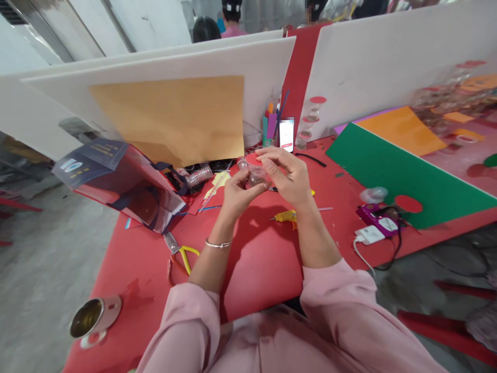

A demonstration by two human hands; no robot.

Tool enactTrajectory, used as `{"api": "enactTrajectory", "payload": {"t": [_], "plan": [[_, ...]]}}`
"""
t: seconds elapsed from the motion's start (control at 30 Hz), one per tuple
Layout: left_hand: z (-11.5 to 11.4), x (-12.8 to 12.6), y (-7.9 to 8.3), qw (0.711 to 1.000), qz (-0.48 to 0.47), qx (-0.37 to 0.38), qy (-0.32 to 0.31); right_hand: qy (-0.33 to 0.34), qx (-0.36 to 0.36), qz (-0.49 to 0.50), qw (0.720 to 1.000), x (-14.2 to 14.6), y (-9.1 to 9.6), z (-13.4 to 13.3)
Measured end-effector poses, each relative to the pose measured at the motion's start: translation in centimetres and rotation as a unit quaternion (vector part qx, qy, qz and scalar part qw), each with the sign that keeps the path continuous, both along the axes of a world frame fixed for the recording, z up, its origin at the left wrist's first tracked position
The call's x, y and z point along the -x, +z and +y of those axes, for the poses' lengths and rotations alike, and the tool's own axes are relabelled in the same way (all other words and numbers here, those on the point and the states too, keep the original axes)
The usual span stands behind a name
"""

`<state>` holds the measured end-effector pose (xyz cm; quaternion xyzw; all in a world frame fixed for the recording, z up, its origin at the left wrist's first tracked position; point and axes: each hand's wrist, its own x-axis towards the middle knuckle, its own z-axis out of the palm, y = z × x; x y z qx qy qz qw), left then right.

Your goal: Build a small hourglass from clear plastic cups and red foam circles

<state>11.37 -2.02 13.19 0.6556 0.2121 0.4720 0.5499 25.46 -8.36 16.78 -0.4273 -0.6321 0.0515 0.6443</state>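
Above the red table (252, 264) I hold a small clear plastic cup (254, 177) with a red paper disc (254, 159) on its top. My left hand (236, 194) grips the cup from below and the left, fingers curled round it. Over the cup, my right hand (287, 173) has its fingertips pressed on the red disc. A yellow glue gun (286, 216) lies on the table just under my right wrist. Yellow-handled scissors (179, 255) lie near my left forearm.
A dark blue and red bag (120, 181) lies at left under a tan sheet (174, 116) leaning on the white divider. Green (392, 171) and orange sheets lie at right, by a purple device (378, 216) and white charger (368, 235). A metal cup (91, 317) stands front left.
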Motion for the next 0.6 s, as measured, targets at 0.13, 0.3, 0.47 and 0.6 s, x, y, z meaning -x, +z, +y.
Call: {"api": "enactTrajectory", "payload": {"t": [0.13,0.3,0.47,0.6], "plan": [[-0.01,0.02,-0.03,1.0,0.001,-0.003,0.002,-0.003,0.003,0.002,1.0,0.0,-0.01,0.03],[0.05,0.02,-0.16,1.0,-0.004,-0.006,0.0,-0.009,0.014,0.0,1.0,0.04,0.07,-0.04],[0.08,0.02,-0.22,1.0,-0.006,0.0,-0.008,-0.011,0.014,-0.003,1.0,0.03,0.07,-0.07],[0.03,-0.01,-0.1,1.0,-0.007,0.011,-0.01,-0.012,0.014,-0.007,1.0,-0.01,-0.01,-0.02]]}}
